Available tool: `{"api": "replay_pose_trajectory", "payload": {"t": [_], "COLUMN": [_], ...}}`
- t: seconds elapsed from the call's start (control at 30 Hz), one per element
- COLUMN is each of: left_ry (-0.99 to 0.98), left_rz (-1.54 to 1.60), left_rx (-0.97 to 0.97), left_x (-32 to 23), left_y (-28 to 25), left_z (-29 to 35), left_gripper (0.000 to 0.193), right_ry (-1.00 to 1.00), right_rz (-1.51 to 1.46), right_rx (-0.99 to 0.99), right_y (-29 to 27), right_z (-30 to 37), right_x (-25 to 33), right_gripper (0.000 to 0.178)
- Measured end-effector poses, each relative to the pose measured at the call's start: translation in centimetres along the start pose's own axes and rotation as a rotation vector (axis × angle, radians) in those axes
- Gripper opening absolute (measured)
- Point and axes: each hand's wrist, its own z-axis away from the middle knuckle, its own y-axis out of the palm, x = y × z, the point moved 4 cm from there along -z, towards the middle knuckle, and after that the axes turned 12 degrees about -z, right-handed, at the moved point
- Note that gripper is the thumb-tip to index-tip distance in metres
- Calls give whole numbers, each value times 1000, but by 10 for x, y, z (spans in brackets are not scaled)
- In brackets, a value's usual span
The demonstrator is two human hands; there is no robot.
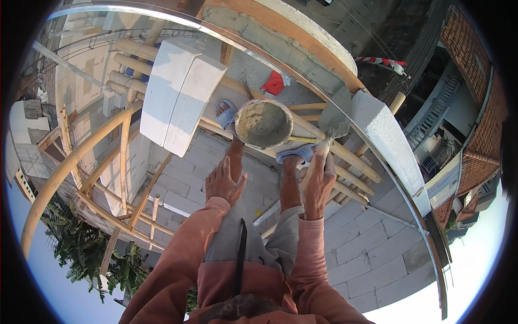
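My right hand [319, 182] is closed around the wooden handle of a trowel [336, 120]. Its mortar-smeared blade points away from me, beside the far end of a white block [389, 141] on the right. My left hand [222, 182] hangs over my left leg, fingers spread and holding nothing. Between my sandalled feet and the wall stands a round bucket [263, 125] with grey mortar inside, its inner wall crusted. Beyond it, wet mortar [280, 46] fills the strip between wooden boards along the wall top.
White blocks [175, 97] stand at the left on bamboo poles [143, 49]. More bamboo [353, 162] lies beneath my feet, above a grey block wall [367, 243]. A red cloth [273, 82] lies past the bucket. A bamboo railing [81, 167] curves at far left; tiled roofs [475, 129] show at right.
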Motion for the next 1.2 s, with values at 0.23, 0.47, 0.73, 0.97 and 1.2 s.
{"api": "replay_pose_trajectory", "payload": {"t": [0.23, 0.47, 0.73, 0.97, 1.2], "left_ry": [-10, -13, 5, -34, -90], "left_rz": [7, 49, 65, 68, 97], "left_rx": [61, 113, 73, 29, 51], "left_x": [0, 0, 1, -4, 4], "left_y": [-6, -13, -10, -15, -10], "left_z": [0, -1, 1, 4, 11], "left_gripper": [86, 87, 86, 83, 83], "right_ry": [349, 529, 454, -40, 3], "right_rz": [-812, -702, 380, 1215, 1263], "right_rx": [264, 397, 381, 311, 457], "right_y": [-6, -26, -58, 25, 57], "right_z": [25, 34, -35, -128, -116], "right_x": [-69, -120, -177, -197, -223], "right_gripper": [53, 61, 43, 46, 44]}}
